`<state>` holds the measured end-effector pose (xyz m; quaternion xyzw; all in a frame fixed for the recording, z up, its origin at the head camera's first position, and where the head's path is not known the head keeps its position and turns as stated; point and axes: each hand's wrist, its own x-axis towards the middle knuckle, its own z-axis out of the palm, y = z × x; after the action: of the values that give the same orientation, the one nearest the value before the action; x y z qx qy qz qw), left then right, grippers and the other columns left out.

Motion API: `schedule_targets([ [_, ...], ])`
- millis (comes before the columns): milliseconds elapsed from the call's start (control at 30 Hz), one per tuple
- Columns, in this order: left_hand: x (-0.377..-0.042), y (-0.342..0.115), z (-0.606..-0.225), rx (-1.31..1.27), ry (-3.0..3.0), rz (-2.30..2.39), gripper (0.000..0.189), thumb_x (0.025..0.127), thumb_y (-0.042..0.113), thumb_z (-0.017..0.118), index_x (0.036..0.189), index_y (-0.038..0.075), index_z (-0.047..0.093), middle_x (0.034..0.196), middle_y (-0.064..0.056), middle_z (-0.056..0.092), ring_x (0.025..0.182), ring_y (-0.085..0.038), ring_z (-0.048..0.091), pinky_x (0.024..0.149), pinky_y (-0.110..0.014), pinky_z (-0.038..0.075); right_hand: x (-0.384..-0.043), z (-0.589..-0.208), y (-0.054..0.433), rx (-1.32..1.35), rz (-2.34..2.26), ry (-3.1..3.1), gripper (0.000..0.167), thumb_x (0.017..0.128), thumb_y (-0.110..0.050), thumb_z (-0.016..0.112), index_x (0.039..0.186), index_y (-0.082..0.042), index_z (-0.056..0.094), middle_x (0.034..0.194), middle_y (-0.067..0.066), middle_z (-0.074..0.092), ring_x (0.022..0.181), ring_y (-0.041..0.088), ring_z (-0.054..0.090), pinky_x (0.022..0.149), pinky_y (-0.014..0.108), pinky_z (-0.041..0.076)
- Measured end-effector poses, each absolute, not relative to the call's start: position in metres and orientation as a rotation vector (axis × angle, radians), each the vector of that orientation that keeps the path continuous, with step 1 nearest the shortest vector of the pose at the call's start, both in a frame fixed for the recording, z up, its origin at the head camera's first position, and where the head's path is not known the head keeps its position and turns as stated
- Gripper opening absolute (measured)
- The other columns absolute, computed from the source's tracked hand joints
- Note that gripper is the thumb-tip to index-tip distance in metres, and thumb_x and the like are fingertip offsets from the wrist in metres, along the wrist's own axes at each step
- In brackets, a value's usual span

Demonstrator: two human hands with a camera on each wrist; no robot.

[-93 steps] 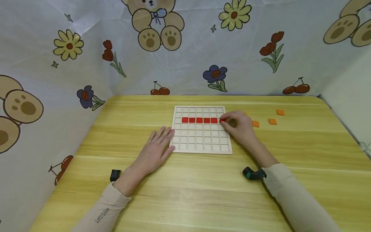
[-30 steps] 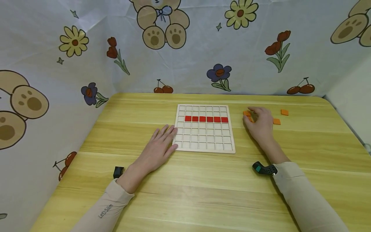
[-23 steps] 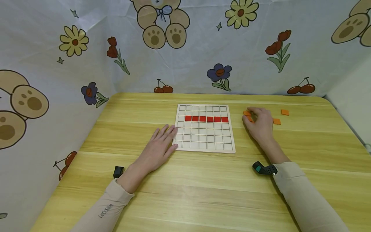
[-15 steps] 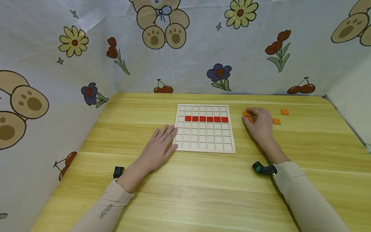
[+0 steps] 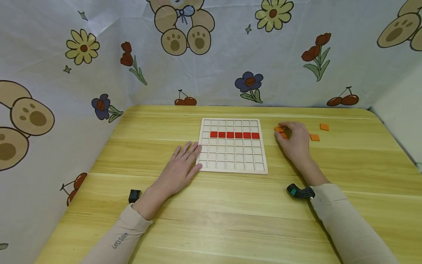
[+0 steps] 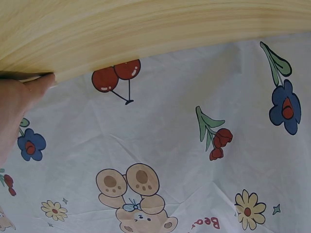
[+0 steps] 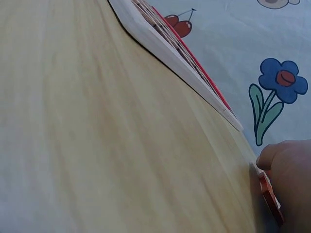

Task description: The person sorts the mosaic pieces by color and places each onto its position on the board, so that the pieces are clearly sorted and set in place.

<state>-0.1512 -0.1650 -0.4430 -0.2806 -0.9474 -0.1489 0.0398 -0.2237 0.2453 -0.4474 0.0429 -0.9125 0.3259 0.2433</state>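
Now right-hand fingers (image 5: 286, 125) off the board (image 5: 232, 149), around 2 orange tiles (image 5: 279, 129).

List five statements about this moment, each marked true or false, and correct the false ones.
1. Six red tiles sit in one row of the board. True.
2. The red tiles start in the leftmost column. False: the leftmost square of their row is bare.
3. The left hand is clear of the board. False: the left hand touches it.
4. The right hand is among orange tiles, right of the board. True.
5. Both sleeves are beige. True.
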Motion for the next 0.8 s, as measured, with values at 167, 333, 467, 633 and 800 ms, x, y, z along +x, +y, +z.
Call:
schedule_targets([
  [167,-0.151,-0.165,-0.443,-0.858,-2.910,-0.462,0.063,0.114,0.043,0.041,0.167,0.010,0.030,0.173,-0.008,0.030,0.163,-0.032,0.021,0.133,-0.057,0.014,-0.223,-0.449,0.245,0.149,0.898,-2.470,0.028,0.093,-0.005,0.077,0.119,0.006,0.074,0.112,0.026,0.073,0.106,0.044,0.057,0.095,0.056,0.041],
  [333,-0.151,-0.164,-0.442,-0.855,-2.914,-0.464,0.063,0.114,0.043,0.041,0.167,0.011,0.030,0.173,-0.008,0.030,0.163,-0.032,0.021,0.133,-0.057,0.014,-0.222,-0.449,0.243,0.193,0.935,-2.439,0.028,0.093,-0.007,0.079,0.119,0.002,0.076,0.112,0.024,0.075,0.108,0.042,0.060,0.095,0.055,0.041],
  [467,-0.151,-0.165,-0.443,-0.855,-2.914,-0.469,0.063,0.114,0.042,0.042,0.168,0.011,0.029,0.173,-0.008,0.030,0.163,-0.032,0.021,0.133,-0.057,0.014,-0.223,-0.448,0.239,0.232,0.967,-2.433,0.028,0.093,-0.007,0.079,0.120,0.000,0.076,0.112,0.021,0.075,0.107,0.038,0.063,0.090,0.046,0.045],
  [633,-0.152,-0.165,-0.443,-0.853,-2.919,-0.463,0.064,0.114,0.043,0.041,0.168,0.011,0.029,0.173,-0.008,0.030,0.163,-0.031,0.020,0.133,-0.056,0.013,-0.221,-0.446,0.231,0.293,0.983,-2.436,0.028,0.093,-0.006,0.079,0.121,-0.001,0.076,0.114,0.018,0.074,0.104,0.034,0.067,0.083,0.038,0.049],
  [800,-0.152,-0.165,-0.444,-0.849,-2.921,-0.454,0.064,0.114,0.044,0.040,0.168,0.012,0.028,0.174,-0.008,0.029,0.163,-0.031,0.019,0.133,-0.056,0.013,-0.220,-0.443,0.222,0.358,1.009,-2.447,0.029,0.093,-0.006,0.079,0.122,-0.001,0.076,0.117,0.017,0.073,0.106,0.033,0.069,0.090,0.045,0.055],
])
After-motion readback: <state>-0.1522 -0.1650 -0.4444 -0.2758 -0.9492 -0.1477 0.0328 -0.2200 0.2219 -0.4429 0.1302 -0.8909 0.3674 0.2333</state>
